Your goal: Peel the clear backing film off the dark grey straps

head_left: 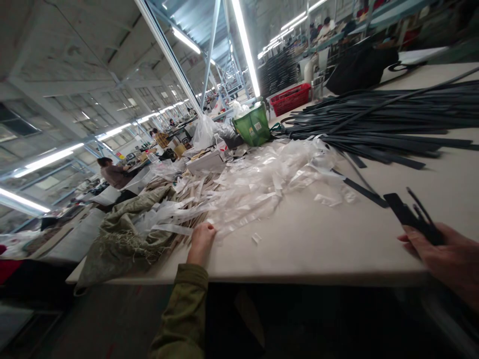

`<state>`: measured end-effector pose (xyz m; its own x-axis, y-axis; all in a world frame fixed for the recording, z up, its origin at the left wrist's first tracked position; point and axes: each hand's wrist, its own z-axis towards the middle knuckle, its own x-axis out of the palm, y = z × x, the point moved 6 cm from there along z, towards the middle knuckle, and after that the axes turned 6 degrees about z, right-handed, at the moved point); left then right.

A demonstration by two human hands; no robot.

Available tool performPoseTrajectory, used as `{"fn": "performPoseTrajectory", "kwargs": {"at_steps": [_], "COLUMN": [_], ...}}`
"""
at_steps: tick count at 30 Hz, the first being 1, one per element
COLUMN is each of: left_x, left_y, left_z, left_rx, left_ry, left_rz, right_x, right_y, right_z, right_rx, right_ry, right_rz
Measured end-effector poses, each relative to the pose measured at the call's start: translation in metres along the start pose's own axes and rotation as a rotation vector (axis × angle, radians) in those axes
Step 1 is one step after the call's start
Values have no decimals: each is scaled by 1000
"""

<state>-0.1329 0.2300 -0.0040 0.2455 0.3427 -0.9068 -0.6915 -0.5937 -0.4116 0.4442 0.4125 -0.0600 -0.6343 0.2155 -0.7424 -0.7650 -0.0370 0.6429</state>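
Note:
My left hand (203, 242), in an olive sleeve, is closed at the near edge of a heap of clear plastic film strips (254, 184). What its fingers pinch, if anything, is hidden. At the right edge of the table, my right hand (445, 254) is wrapped around a few short black straps (406, 212) whose ends stick up past the thumb. A large bundle of long black straps (374, 119) lies on the table beyond it. Small film scraps (256, 238) lie between my hands.
Beige strips (194, 199) and an olive cloth sack (123, 229) lie at the left. Behind the film stand a white box (205, 162), a green basket (253, 124) and a red basket (290, 99). A black bag (362, 70) lies far right. People work at distant tables.

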Motion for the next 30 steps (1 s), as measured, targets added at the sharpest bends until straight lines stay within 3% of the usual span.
{"fn": "performPoseTrajectory", "kwargs": {"at_steps": [3,6,11,14,17,21,24,30], "left_x": [-13,-7,48,84,110,120,117,119], "left_y": [-24,-64,-132,-154,-170,-180,-180,-175], "left_z": [1,-19,-108,-168,-217,-253,-265,-277], "left_rx": [-45,-38,-9,-96,-233,-254,-165,-20], "left_ry": [-34,-2,171,314,490,635,659,672], "left_rz": [-225,-508,-852,-1082,-1281,-1310,-1273,-1150], "right_x": [-5,-15,-20,-8,7,24,32,27], "right_y": [9,20,19,31,57,80,90,111], "right_z": [-3,-6,-36,-75,-118,-151,-158,-154], "right_rx": [124,179,446,434,246,161,185,60], "right_ry": [47,80,233,540,915,1135,1163,1032], "right_rz": [143,317,837,1008,1048,1109,1169,1123]}}
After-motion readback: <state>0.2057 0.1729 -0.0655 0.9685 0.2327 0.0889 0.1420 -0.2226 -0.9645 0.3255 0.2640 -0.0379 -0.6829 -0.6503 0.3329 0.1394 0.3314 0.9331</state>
